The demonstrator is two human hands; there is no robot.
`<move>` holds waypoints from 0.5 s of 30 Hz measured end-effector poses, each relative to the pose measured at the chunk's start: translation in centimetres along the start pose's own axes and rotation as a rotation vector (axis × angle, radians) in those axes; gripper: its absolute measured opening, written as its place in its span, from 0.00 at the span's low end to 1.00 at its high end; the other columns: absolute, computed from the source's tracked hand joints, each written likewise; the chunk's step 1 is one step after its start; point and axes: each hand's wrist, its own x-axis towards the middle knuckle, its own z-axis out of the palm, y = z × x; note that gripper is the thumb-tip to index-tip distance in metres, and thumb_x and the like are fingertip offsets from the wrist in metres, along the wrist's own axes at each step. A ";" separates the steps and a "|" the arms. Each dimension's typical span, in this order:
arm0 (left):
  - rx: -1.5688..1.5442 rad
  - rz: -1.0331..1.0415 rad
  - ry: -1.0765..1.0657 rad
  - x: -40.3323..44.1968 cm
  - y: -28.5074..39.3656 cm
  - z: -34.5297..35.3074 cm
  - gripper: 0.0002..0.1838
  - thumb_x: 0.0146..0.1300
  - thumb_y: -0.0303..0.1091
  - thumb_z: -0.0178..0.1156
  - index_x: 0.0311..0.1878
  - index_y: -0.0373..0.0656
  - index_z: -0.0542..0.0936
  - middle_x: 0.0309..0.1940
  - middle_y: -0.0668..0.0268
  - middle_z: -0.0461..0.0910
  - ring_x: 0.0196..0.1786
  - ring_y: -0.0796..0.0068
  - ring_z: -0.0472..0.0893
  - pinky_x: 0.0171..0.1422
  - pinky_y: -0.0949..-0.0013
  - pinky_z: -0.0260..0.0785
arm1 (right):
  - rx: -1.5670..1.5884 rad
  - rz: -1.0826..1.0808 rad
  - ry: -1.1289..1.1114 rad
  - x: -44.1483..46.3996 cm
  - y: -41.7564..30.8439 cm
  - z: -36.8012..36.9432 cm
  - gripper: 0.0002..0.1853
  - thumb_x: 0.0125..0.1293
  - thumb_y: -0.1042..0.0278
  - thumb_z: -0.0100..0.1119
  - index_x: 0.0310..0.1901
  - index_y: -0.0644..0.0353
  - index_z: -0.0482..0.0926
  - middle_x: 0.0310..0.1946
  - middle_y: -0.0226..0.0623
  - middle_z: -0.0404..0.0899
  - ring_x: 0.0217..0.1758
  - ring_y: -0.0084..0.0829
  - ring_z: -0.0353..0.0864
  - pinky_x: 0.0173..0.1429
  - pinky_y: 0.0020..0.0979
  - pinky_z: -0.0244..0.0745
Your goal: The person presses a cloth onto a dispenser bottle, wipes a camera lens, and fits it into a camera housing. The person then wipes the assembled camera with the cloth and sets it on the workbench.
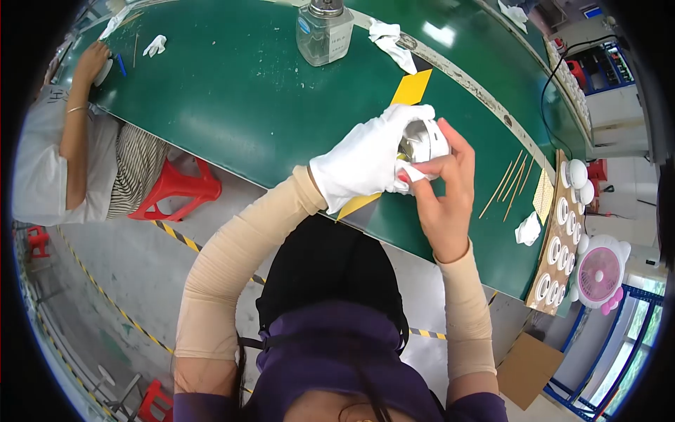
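Observation:
My left hand (pixel 362 156), in a white glove, is closed around a round white housing (pixel 440 145) with a shiny, silvery inside. The housing is tilted, its hollow side facing me and to the left. My right hand (pixel 450 197) is bare and pinches a small white cloth (pixel 410 171) between thumb and fingertips at the housing's lower edge. Another right finger reaches up along the housing's right side. The gloved fingers behind the housing are partly hidden. Both hands are above the green table (pixel 260 91), near its front edge.
A clear bottle (pixel 325 35) stands at the back, with a crumpled white cloth (pixel 391 43) to its right. Thin sticks (pixel 508 181) lie at right beside a board of round white parts (pixel 560 251). A co-worker's arm (pixel 76 141) rests at far left by a red stool (pixel 184 190).

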 end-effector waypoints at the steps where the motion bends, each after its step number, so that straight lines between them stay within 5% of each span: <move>1: -0.001 0.000 0.009 0.1 -0.2 0.0 0.47 0.43 0.35 0.79 0.66 0.41 0.63 0.55 0.53 0.74 0.53 0.52 0.80 0.57 0.61 0.74 | -0.096 -0.021 0.009 0.5 -0.6 0.0 0.08 0.56 0.82 0.66 0.36 0.64 0.75 0.55 0.49 0.76 0.46 0.33 0.80 0.45 0.31 0.77; 2: 0.000 -0.002 0.009 -0.1 -0.2 0.2 0.47 0.43 0.35 0.79 0.66 0.41 0.63 0.55 0.53 0.74 0.53 0.52 0.80 0.57 0.61 0.74 | -0.094 -0.020 0.009 1.0 -0.8 0.1 0.08 0.56 0.82 0.66 0.36 0.64 0.75 0.55 0.49 0.76 0.46 0.33 0.80 0.45 0.31 0.77; 4: 0.063 0.020 0.096 -0.4 0.3 0.7 0.49 0.41 0.35 0.79 0.66 0.41 0.63 0.53 0.53 0.75 0.52 0.52 0.80 0.56 0.60 0.74 | 0.071 0.321 0.063 1.9 -0.9 0.5 0.09 0.58 0.81 0.66 0.36 0.65 0.74 0.52 0.48 0.78 0.41 0.32 0.81 0.40 0.29 0.78; 6: 0.072 0.030 0.107 -0.5 0.4 0.8 0.48 0.41 0.35 0.79 0.66 0.41 0.63 0.52 0.53 0.75 0.51 0.52 0.80 0.56 0.60 0.74 | 0.118 0.249 0.104 1.9 0.0 0.8 0.09 0.59 0.79 0.66 0.36 0.66 0.73 0.50 0.46 0.79 0.35 0.30 0.81 0.35 0.27 0.76; 8: 0.080 0.053 0.126 -0.3 0.4 0.6 0.47 0.41 0.35 0.79 0.66 0.41 0.64 0.52 0.53 0.76 0.51 0.52 0.80 0.56 0.60 0.74 | 0.086 0.246 -0.001 1.5 -0.5 -0.2 0.06 0.62 0.77 0.63 0.36 0.64 0.75 0.54 0.41 0.79 0.41 0.21 0.75 0.44 0.21 0.70; 10: 0.080 0.023 0.052 -0.2 0.4 0.0 0.45 0.43 0.35 0.77 0.65 0.40 0.64 0.52 0.54 0.76 0.50 0.52 0.80 0.55 0.60 0.74 | -0.046 -0.044 -0.080 0.9 0.3 -0.8 0.07 0.58 0.80 0.64 0.35 0.64 0.74 0.62 0.48 0.74 0.55 0.27 0.78 0.55 0.29 0.74; 13: 0.068 0.029 0.078 -0.3 0.6 0.5 0.45 0.45 0.35 0.77 0.65 0.39 0.63 0.52 0.54 0.76 0.50 0.51 0.80 0.54 0.60 0.74 | -0.017 -0.001 -0.054 1.2 -0.1 -0.5 0.06 0.60 0.81 0.63 0.35 0.65 0.74 0.59 0.51 0.76 0.54 0.32 0.80 0.54 0.30 0.76; 15: 0.101 0.068 0.133 -0.2 0.4 0.7 0.47 0.44 0.37 0.78 0.65 0.36 0.63 0.51 0.53 0.76 0.51 0.51 0.80 0.55 0.59 0.73 | 0.246 0.344 0.057 2.2 -0.4 -0.2 0.05 0.62 0.79 0.64 0.37 0.66 0.77 0.50 0.49 0.82 0.49 0.44 0.85 0.47 0.33 0.79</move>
